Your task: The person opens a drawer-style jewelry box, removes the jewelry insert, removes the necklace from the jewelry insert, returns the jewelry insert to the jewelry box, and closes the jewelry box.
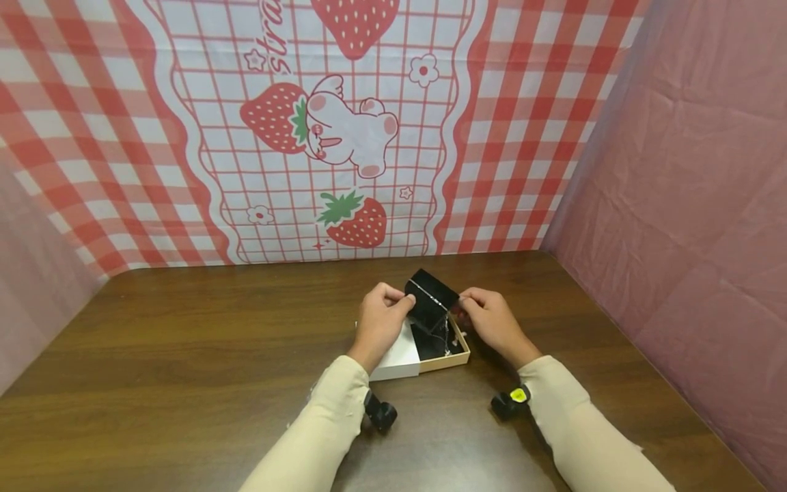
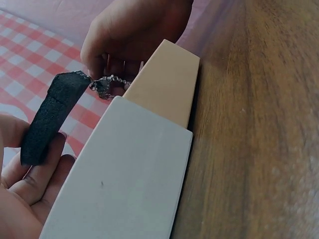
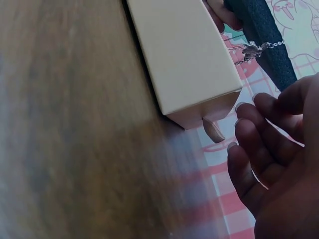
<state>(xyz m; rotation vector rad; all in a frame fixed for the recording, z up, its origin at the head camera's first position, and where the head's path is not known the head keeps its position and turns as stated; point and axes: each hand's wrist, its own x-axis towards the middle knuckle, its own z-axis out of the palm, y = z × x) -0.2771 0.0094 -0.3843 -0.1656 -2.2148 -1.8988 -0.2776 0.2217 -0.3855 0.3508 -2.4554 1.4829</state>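
My left hand (image 1: 382, 318) pinches a black jewelry pad (image 1: 430, 292) between thumb and fingers, holding it tilted above an open box. A thin silver chain (image 1: 430, 295) crosses the pad's face; in the right wrist view a leaf-like silver charm (image 3: 251, 51) hangs on the chain. At the pad's other end is my right hand (image 1: 494, 321), its thumb and forefinger close to the corner. Whether they pinch anything is hidden. Beneath the pad, the box's beige drawer (image 2: 162, 82) protrudes from its white sleeve (image 2: 117, 169). More chain dangles over the black lining (image 1: 430, 344) inside.
A small ribbon pull tab (image 3: 214, 130) sticks out from the drawer's end. The box lies on a brown wooden table (image 1: 215, 362). Behind hangs a red-and-white checked cloth (image 1: 516, 137), with a pink curtain (image 1: 682, 205) at the right.
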